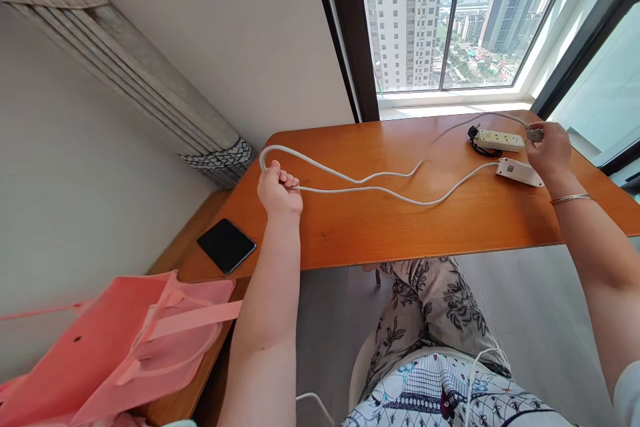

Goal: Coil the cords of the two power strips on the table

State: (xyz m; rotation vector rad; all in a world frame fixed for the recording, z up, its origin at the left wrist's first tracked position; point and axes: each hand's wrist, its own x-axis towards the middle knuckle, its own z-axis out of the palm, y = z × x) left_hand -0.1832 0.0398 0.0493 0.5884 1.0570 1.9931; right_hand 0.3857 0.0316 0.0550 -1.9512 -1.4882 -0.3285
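Note:
My left hand (280,190) is closed around a white power cord (370,189) above the left part of the wooden table. A loop of the cord rises over that fist, and two lengths run off to the right. Part of the upper length is blurred. At the table's right side, my right hand (553,150) pinches a greyish plug (535,134) at the cord's end. Just below this hand lies a white power strip (520,172), joined to the lower length of cord. Another power strip (500,141), cream-coloured with a black plug and cable, sits behind it.
A black phone (227,245) lies at the left end of the wooden table (350,230). Lower left, a pink bag (125,340) rests on a wooden surface. Behind the table are a window (445,27) and a tied curtain (150,73). A thin white cord (473,380) crosses my lap.

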